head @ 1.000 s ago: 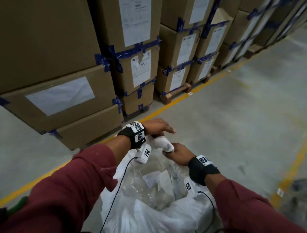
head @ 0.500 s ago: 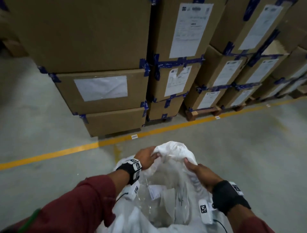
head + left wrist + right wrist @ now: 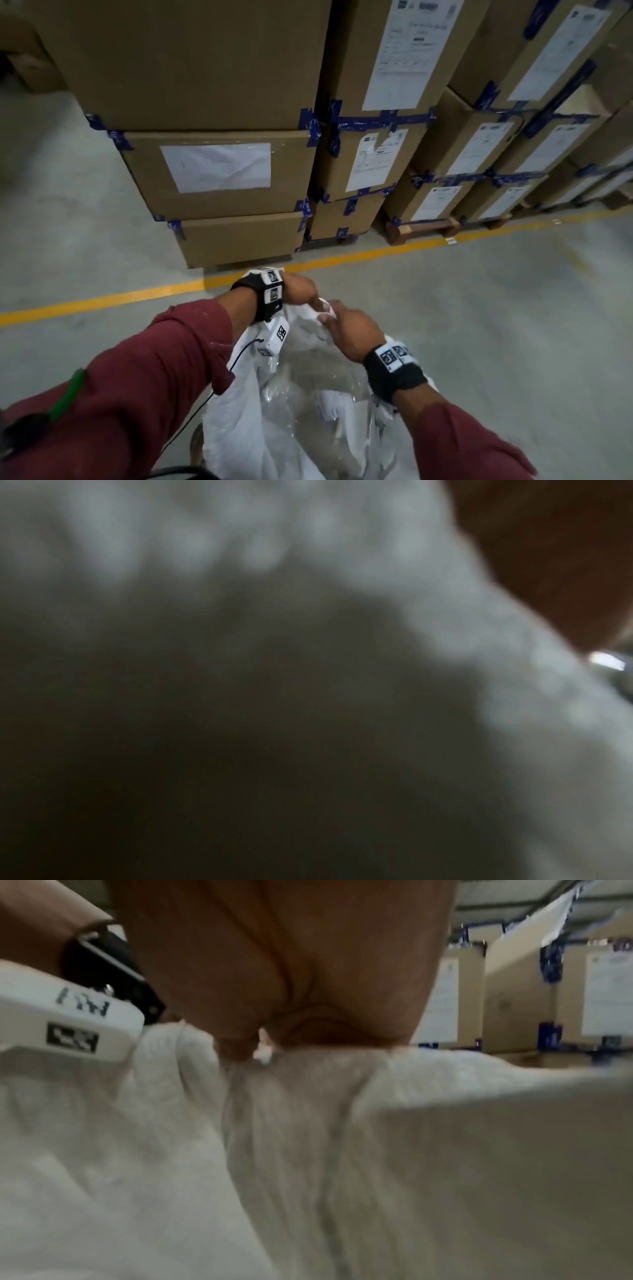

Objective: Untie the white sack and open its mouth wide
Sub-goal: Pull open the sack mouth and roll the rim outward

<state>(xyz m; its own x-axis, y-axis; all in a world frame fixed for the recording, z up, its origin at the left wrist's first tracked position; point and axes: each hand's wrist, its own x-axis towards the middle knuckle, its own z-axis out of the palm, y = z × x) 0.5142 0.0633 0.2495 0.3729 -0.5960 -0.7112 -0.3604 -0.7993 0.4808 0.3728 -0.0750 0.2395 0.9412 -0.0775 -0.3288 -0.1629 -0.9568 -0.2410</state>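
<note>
At the white sack (image 3: 239, 425) rim, both hands (image 3: 352, 334), earlier spread apart, now close together, fingers (image 3: 313, 301) pinching fabric.

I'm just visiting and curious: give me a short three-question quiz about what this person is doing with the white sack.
1. True or false: both hands pinch the white sack at its far rim.
2. What colour is the floor line beyond the sack?
3. The sack holds: A) clear plastic packets B) bricks C) fruit?

Key: 1 true, the left hand and right hand meet there. 2 yellow. 3 A, clear plastic packets.
</note>
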